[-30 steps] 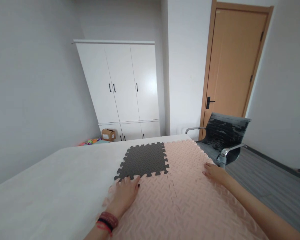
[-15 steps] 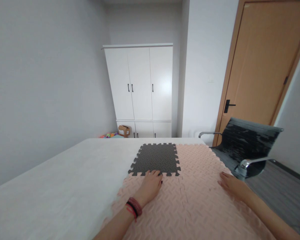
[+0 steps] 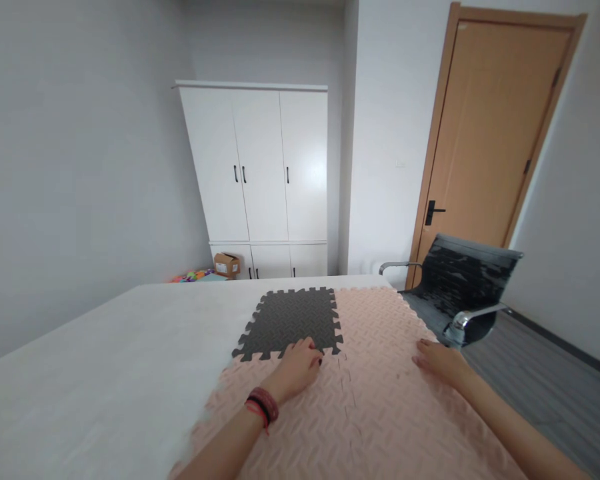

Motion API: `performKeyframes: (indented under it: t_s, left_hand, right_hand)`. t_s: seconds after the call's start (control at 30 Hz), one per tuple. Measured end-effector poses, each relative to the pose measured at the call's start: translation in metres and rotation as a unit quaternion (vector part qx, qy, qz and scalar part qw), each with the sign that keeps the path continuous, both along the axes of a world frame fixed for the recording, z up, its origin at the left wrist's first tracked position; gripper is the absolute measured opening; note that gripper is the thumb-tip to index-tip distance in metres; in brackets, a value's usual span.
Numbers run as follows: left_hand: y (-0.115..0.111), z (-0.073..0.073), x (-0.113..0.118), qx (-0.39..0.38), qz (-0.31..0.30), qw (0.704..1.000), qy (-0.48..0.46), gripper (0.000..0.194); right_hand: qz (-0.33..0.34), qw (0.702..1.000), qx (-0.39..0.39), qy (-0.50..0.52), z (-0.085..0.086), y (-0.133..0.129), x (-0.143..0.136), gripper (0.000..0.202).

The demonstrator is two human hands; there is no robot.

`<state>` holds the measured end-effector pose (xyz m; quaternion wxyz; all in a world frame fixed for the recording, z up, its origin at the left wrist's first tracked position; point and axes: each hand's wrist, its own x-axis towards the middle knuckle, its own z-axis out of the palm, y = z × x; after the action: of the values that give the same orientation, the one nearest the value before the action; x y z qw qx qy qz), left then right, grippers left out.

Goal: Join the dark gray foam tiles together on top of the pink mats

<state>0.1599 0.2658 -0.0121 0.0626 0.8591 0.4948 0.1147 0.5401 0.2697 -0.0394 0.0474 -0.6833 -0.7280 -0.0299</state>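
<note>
Fingers (image 3: 307,348) of your left hand (image 3: 295,370) lie flat, gripping nothing, on the dark tile's (image 3: 290,320) near toothed edge. That tile is embossed foam, squarish, flat on the bed (image 3: 105,373), interlocked with the pink tiles (image 3: 375,373), long axis unclear. Your right hand (image 3: 440,360) rests open on pink foam near the chair (image 3: 460,293).

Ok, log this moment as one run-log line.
left hand: flat on dark tile seam | right hand: flat on pink mat edge | nothing gripped
</note>
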Motion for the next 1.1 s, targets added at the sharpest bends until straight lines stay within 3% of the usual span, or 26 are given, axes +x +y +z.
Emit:
performKeyframes:
  t_s: [0.1,0.2,0.3,0.4,0.57,0.8,0.93,1.1]
  left_hand:
    - [0.001,0.004,-0.006,-0.021,-0.002,1.0,-0.013,0.032]
    - [0.002,0.006,-0.011,-0.049,-0.008,0.999,-0.018,0.035]
    - [0.005,0.006,-0.014,-0.058,-0.022,0.998,-0.021,0.037]
    - [0.01,0.005,-0.016,-0.052,-0.028,0.998,-0.023,0.036]
    - [0.019,0.009,-0.02,-0.051,-0.054,0.997,-0.019,0.033]
    - [0.032,0.014,-0.025,-0.05,-0.079,0.995,-0.031,0.03]
    - [0.033,0.016,-0.027,-0.049,-0.082,0.995,-0.034,0.031]
    - [0.034,0.017,-0.03,-0.049,-0.089,0.994,-0.034,0.034]
  right_hand:
    - [0.033,0.999,-0.008,-0.001,0.018,0.008,-0.036,0.034]
    - [0.118,0.993,-0.004,0.027,0.028,0.024,-0.095,0.047]
    - [0.196,0.979,-0.006,0.065,0.027,0.04,-0.156,0.049]
    - [0.205,0.974,0.011,0.099,0.018,0.051,-0.192,0.054]
    - [0.193,0.973,-0.009,0.129,0.006,0.065,-0.199,0.059]
    - [0.204,0.971,-0.033,0.123,0.023,0.102,-0.196,0.044]
    - [0.196,0.973,-0.02,0.12,0.02,0.11,-0.2,0.047]
    - [0.179,0.978,-0.023,0.104,0.02,0.133,-0.199,0.035]
